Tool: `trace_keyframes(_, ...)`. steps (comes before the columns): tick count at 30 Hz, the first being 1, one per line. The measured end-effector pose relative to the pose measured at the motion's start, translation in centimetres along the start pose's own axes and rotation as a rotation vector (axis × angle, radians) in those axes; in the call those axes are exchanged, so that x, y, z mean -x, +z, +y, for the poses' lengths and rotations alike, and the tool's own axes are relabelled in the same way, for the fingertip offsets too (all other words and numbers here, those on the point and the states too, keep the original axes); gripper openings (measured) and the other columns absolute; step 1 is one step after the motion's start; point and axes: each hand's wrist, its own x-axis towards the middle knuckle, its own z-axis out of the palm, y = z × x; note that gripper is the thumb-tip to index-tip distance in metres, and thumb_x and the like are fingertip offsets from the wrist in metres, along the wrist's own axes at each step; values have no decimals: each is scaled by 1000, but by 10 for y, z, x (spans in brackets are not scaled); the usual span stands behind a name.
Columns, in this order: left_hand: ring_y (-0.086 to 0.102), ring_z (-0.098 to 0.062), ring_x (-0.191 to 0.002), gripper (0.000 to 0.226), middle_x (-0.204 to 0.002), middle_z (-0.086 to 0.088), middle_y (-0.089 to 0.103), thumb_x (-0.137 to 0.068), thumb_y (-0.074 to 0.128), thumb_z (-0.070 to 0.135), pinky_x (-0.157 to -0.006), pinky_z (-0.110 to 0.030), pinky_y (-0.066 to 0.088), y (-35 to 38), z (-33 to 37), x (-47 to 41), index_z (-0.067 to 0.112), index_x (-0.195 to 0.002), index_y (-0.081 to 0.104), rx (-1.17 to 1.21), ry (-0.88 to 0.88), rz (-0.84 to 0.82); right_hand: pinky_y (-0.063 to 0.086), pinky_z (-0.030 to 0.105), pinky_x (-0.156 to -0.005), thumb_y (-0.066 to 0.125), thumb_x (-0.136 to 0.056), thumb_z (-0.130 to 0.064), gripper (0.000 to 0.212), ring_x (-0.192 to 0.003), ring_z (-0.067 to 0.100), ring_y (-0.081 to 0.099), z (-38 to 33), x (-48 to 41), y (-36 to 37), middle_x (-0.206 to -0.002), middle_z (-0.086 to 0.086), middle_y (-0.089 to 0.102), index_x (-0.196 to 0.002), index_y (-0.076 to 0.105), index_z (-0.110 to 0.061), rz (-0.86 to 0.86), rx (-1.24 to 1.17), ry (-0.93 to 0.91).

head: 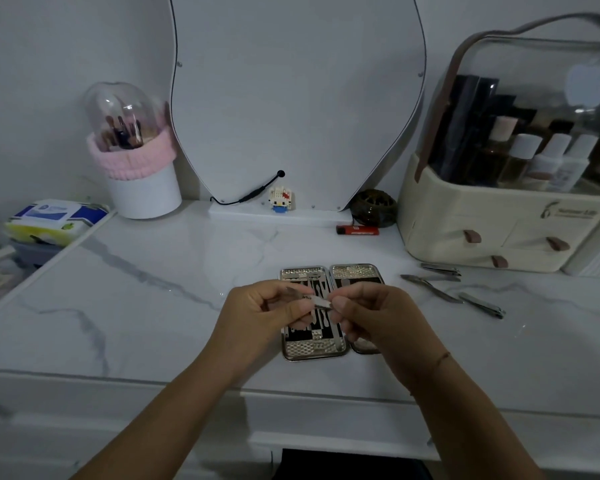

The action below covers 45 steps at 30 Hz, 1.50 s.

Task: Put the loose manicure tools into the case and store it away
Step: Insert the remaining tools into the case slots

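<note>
Mid-frame, above the open case, both my grips, left hand and right hand, pinch one nail clipper, folding it to fit.

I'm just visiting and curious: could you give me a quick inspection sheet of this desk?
Surface: white marble-look desk.
Job's things: case open flat; one tool held over it; loose tools lying to its right.
Clutter: lighter, toy figure, brush holder, wipes, organiser.
Grippers: left hand and right hand both pinch the tool.
Cables: black lead at the mirror.
Surroundings: white wall.
</note>
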Motion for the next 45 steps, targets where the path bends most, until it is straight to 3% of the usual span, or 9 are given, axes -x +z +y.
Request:
trace_keyframes(5, 65, -17, -62, 9, -66, -6, 71, -71, 69, 2, -62, -22, 54, -13, -2, 7, 6, -76, 75, -91, -17, -15, 47, 15, -45, 59, -83, 0, 11, -44, 6, 54, 4, 1, 7, -59, 5, 66, -81, 69, -3, -51, 101, -12)
trace_keyframes(11, 66, 0, -72, 32, -79, 16, 75, -71, 77, 9, -66, -7, 45, -36, -4, 16, 39, -61, 72, -531, 132, 73, 53, 17, -59, 64, -82, -21, 12, -61, 8, 63, 15, -1, -10, -64, -2, 69, -72, 71, -19, 179, 486, -150)
trace_keyframes(20, 61, 3, -62, 16, -66, 19, 70, -71, 79, 14, -60, -5, 42, -31, -8, 18, 29, -75, 76, -611, 33, 13, 46, 5, -58, 65, -82, -16, 9, -71, 2, 63, 27, 0, -19, -76, -6, 71, -78, 72, -15, 144, 525, -153)
trace_keyframes(27, 59, -1, -79, 7, -81, 16, 68, -78, 73, 29, -74, -15, 44, -24, -14, 9, 31, -84, 75, -926, 180, -102, 46, 4, -58, 63, -83, -13, 8, -74, 0, 62, 27, 1, -20, -73, -7, 68, -82, 71, -13, 66, 558, -151)
trace_keyframes(32, 45, -1, -83, 14, -89, 12, 66, -86, 64, 30, -69, -5, 30, -15, -12, 6, 22, -94, 72, -1123, 265, -149, 50, 11, -58, 66, -80, -23, 5, -60, 4, 60, 18, -3, -8, -65, -6, 67, -78, 70, -21, 25, 554, -185)
trace_keyframes(36, 44, -9, -78, 15, -69, 14, 49, -88, 59, 33, -63, -17, 33, -11, -8, 6, 21, -80, 62, -1181, 243, -180, 42, 11, -52, 72, -75, -24, 10, -53, 0, 50, 13, -5, 20, -57, -9, 58, -75, 70, -15, -49, 500, -262)
trace_keyframes(39, 45, -8, -72, 24, -66, 11, 49, -88, 57, 30, -60, -21, 33, -13, -6, 5, 30, -67, 47, -1146, 199, -225, 40, 16, -53, 75, -71, -26, 15, -53, 2, 45, 18, -11, 34, -57, -7, 56, -70, 68, -13, -31, 430, -256)
trace_keyframes(43, 49, -6, -76, 9, -73, 8, 57, -85, 62, 28, -63, -21, 36, -17, -10, 3, 21, -79, 61, -1069, 166, -222, 41, 17, -54, 77, -69, -22, 13, -55, 2, 44, 21, -17, 37, -59, -2, 55, -72, 67, -12, -5, 397, -256)
trace_keyframes(45, 49, -5, -75, 11, -70, 9, 55, -84, 65, 29, -62, -24, 35, -20, -13, 2, 28, -75, 59, -1058, 169, -219, 39, 17, -54, 76, -70, -20, 12, -55, 3, 43, 22, -18, 38, -60, -2, 54, -76, 68, -13, 1, 397, -265)
